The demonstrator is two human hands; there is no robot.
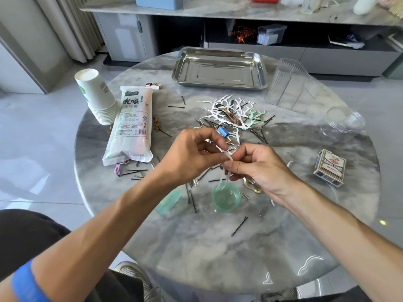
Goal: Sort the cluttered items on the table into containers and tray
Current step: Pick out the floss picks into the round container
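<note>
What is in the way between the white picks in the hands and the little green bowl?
Nothing visible. The left hand and right hand pinch the white picks just above the green bowl, and the picks' lower ends already hang at its rim. Hairpins and a paper clip lie beside the bowl, not over it.

Pale grey floor tiles shine with daylight; a long grey marble-topped cabinet lines the far wall beside grey curtains.
</note>
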